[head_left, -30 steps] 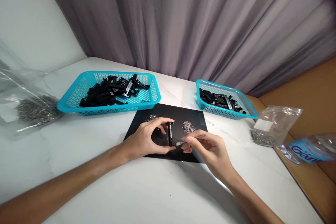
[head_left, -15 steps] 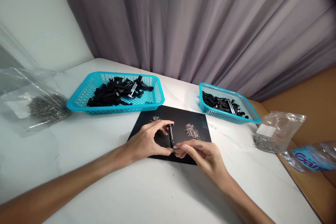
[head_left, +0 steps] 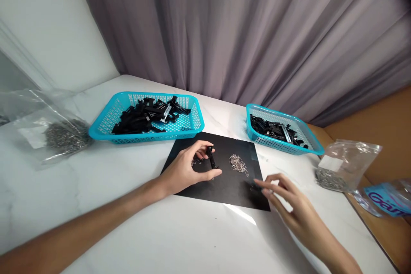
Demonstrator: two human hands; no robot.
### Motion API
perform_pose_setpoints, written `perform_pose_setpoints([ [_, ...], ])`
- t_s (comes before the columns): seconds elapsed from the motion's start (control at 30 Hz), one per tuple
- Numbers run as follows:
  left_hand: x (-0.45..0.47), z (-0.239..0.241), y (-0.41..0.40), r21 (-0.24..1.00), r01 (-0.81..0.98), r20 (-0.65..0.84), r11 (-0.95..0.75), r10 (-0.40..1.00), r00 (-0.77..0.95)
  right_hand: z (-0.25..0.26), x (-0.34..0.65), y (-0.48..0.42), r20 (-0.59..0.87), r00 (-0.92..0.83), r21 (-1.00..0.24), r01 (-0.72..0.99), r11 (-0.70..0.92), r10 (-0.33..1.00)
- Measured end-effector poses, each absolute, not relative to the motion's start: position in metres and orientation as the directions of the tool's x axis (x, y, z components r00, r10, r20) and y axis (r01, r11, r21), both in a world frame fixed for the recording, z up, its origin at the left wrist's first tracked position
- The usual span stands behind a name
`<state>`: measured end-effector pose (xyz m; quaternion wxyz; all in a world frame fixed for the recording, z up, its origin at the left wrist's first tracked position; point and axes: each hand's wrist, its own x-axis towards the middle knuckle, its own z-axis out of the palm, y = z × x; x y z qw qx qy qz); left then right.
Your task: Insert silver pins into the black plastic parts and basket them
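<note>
My left hand pinches a slim black plastic part upright between thumb and fingertips, above a black mat. Over the mat's right edge is my right hand, its index finger and thumb stretched out and apart. Beneath those fingertips lies a dark, blurred patch, too unclear to name; no tool shows in the hand. A pile of small metal springs or clips lies on the mat between the hands. More small metal pieces are partly hidden behind my left fingers.
Two blue baskets hold black plastic parts: the left basket and the right basket. Clear bags of small metal pieces lie at the left and the right. A plastic bottle lies at the right edge.
My right hand has moved right, away from the black part, and its fingers have spread. The grey metal tool it held no longer shows. My left hand still holds the part, now tilted differently.
</note>
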<state>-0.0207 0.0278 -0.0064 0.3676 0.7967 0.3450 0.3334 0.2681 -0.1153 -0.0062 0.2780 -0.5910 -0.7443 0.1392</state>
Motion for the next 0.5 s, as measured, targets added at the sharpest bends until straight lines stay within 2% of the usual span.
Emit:
perform_pose_setpoints([
  [0.1, -0.021, -0.007, 0.027, 0.813, 0.312, 0.266, -0.491, 0.79, 0.552, -0.035, 0.271, -0.133, 0.269, -0.232, -0.357, 0.877, 0.321, 0.935],
  [0.17, -0.021, -0.007, 0.027, 0.805, 0.32, 0.265, -0.5, 0.784, 0.561, -0.044, 0.269, -0.136, 0.305, -0.249, -0.29, 0.895, 0.339, 0.919],
  [0.5, -0.022, -0.008, 0.024, 0.781, 0.332, 0.272, -0.529, 0.767, 0.581, -0.042, 0.245, -0.122, 0.381, -0.14, -0.43, 0.848, 0.309, 0.914],
])
